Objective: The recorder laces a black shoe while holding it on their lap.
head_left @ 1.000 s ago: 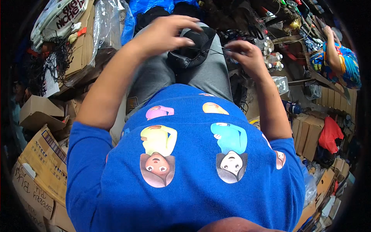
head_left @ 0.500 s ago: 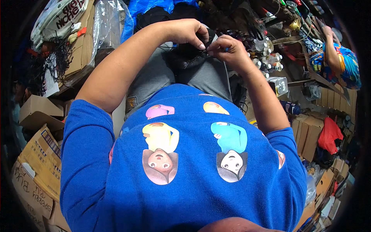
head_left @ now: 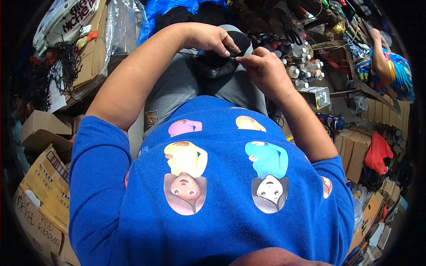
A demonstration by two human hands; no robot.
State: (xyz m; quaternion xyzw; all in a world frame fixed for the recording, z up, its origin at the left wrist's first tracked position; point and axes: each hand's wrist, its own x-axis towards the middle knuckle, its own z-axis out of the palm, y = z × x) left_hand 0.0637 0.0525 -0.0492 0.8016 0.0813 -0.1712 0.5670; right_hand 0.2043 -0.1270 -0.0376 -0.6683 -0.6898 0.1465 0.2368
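While resting on my lap, black shoe [head_left: 217,64] sits between both hands. Left hand [head_left: 208,39] fingers curled over shoe top; right hand [head_left: 262,66] fingers pinching thin thread at shoe edge. Small bottles [head_left: 301,71] just right.

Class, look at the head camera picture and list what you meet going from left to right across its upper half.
Cardboard boxes → clear plastic sheet → left hand → black shoe → right hand → small white bottles → another person's patterned sleeve.
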